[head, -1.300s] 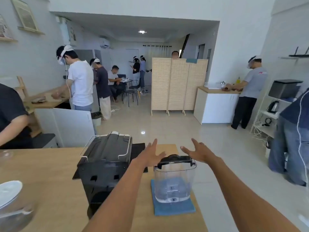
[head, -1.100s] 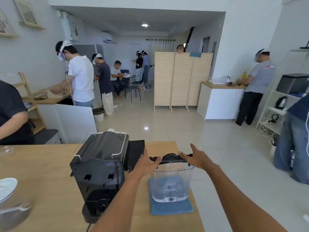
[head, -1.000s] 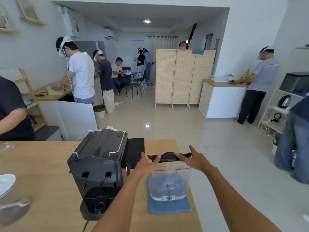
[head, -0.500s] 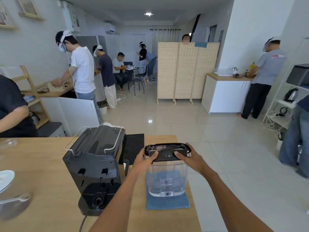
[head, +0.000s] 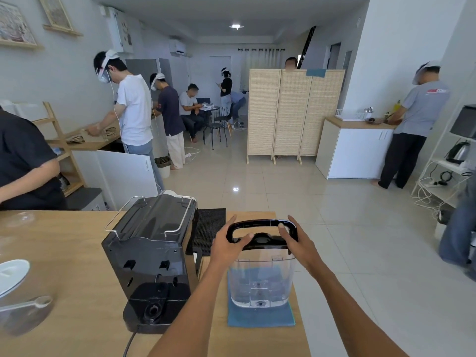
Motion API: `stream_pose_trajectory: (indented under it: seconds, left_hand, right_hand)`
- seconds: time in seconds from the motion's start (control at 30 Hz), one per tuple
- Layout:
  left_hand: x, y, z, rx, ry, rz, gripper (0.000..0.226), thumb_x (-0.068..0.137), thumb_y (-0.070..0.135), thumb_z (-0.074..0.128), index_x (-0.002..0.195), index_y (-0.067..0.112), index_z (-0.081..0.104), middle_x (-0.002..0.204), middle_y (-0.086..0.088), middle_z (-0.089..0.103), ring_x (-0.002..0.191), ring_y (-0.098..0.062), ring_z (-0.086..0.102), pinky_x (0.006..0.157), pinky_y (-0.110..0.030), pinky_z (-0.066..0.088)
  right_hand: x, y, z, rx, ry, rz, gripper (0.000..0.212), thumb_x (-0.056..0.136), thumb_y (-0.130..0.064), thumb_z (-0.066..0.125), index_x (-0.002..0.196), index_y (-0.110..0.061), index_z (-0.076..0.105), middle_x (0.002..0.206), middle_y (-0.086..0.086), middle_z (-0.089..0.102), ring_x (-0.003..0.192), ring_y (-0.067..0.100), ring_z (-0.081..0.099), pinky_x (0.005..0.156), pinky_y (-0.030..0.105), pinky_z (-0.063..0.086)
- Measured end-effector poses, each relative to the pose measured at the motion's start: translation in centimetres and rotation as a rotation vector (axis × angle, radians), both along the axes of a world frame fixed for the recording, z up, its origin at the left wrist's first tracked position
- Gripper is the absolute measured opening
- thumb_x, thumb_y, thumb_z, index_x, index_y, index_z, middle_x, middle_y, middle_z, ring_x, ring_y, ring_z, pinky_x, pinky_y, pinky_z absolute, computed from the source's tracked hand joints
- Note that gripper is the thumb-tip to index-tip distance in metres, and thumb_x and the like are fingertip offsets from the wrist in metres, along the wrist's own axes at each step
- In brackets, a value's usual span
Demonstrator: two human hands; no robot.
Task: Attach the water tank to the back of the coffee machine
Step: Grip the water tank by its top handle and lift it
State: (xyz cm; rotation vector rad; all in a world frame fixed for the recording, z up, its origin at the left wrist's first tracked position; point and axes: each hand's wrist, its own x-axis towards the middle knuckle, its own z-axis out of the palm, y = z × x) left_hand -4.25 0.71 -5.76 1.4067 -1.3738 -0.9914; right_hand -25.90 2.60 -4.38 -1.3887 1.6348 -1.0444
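Both hands grip the black lid at the top of the water tank (head: 261, 282): the left hand (head: 228, 247) on its left side, thumb on the lid, the right hand (head: 298, 243) on its right side, thumb on the raised handle (head: 260, 222). This clear tank stands upright on a blue cloth (head: 260, 318) on the desk (head: 77, 266), just right of the coffee machine (head: 152, 256), whose back faces the camera.
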Motion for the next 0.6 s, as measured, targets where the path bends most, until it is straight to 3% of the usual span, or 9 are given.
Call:
stream_pose_trajectory:
  seconds: [0.1,0.27,0.43,0.6]
  left_hand:
    - [-0.9,0.6,0.4,0.002,0.077,0.043,0.077,0.087,0.057,0.069,0.154,0.033,0.042,0.158,0.008,0.046,0.149,-0.017,0.036,0.121,-0.040,0.029]
    - [-1.6,0.4,0.8,0.006,0.183,0.130,0.056,0.097,0.057,0.053,0.149,0.034,0.051,0.155,0.007,0.050,0.147,-0.020,0.041,0.120,-0.039,0.030]
    - [-1.9,-0.2,0.5,0.024,0.261,0.146,0.047,0.097,0.047,0.062,0.142,0.037,0.057,0.157,0.003,0.049,0.150,-0.019,0.037,0.122,-0.040,0.029]
    - [-2.0,-0.6,1.1,0.072,0.345,0.129,0.047,0.096,0.034,0.067,0.142,0.035,0.059,0.158,0.002,0.047,0.152,-0.019,0.033,0.125,-0.043,0.024]
  right_hand:
    - [0.3,-0.1,0.0,-0.012,-0.023,-0.024,0.075,0.088,-0.072,0.045,0.154,-0.040,0.034,0.151,0.001,0.052,0.138,0.027,0.048,0.114,0.047,0.039]
    - [0.8,-0.3,-0.1,-0.034,-0.060,-0.070,0.070,0.091,-0.069,0.044,0.151,-0.035,0.043,0.151,0.001,0.052,0.139,0.027,0.048,0.115,0.043,0.037]
    - [0.7,-0.5,0.1,-0.023,-0.190,-0.084,0.066,0.090,-0.067,0.050,0.148,-0.035,0.049,0.150,-0.002,0.053,0.138,0.024,0.047,0.115,0.041,0.038]
    - [1.3,-0.7,0.5,-0.041,-0.253,-0.093,0.066,0.086,-0.070,0.056,0.145,-0.042,0.050,0.150,-0.005,0.053,0.138,0.021,0.048,0.104,0.033,0.037]
